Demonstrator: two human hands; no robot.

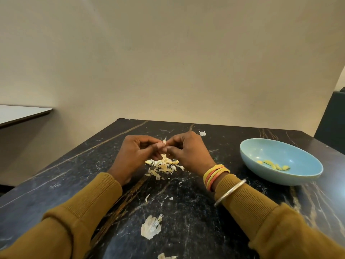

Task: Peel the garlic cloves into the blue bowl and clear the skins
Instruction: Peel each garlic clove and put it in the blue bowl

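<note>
My left hand [135, 153] and my right hand [188, 150] meet above the middle of the dark marble table [74, 174]. Both pinch one small garlic clove [164, 142] between their fingertips, with a strip of papery skin sticking up from it. Right under the hands lies a pile of garlic skins and cloves [162, 165]. The blue bowl [298, 176] stands to the right of my right hand, with several peeled yellow cloves [273, 165] lying in it.
Loose skins are scattered over the table: a large pale piece [150, 228] near me, one [202, 133] at the far edge, one [164, 256] at the bottom. A wall rises just behind the table. A white tabletop [22, 114] lies far left.
</note>
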